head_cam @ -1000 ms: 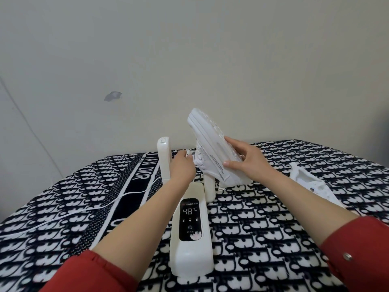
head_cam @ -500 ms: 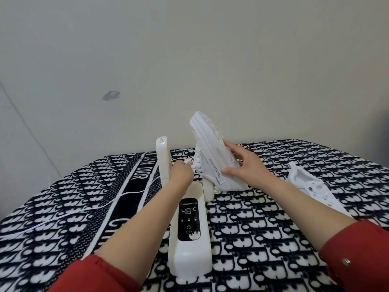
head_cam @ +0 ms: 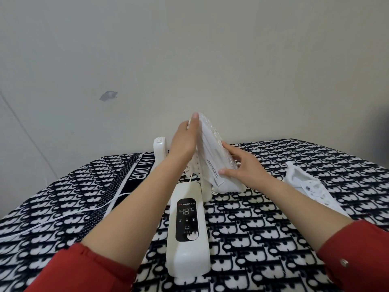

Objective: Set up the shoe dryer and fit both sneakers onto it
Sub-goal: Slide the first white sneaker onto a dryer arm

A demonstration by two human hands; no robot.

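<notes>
A white shoe dryer [head_cam: 188, 245] lies on the patterned blanket, its black panel reading 48°C. Its left drying arm [head_cam: 159, 152] stands upright and bare. A white sneaker [head_cam: 212, 152] sits sole-up and tilted over the right arm, which is mostly hidden inside it. My left hand [head_cam: 185, 138] lies flat against the sneaker's toe end, fingers pointing up. My right hand [head_cam: 242, 167] grips the sneaker's heel end from the right. The second white sneaker [head_cam: 309, 188] lies on the blanket to the right of my right forearm.
A white power cord [head_cam: 69, 213] runs left from the dryer across the black-and-white blanket [head_cam: 263, 228]. A plain wall [head_cam: 210, 60] rises just behind the blanket's far edge. Red sleeves cover both my upper forearms.
My left hand has risen from the sneaker's laces near the dryer up to its toe end. The sneaker has sunk lower onto the right arm while my right hand kept hold of the heel.
</notes>
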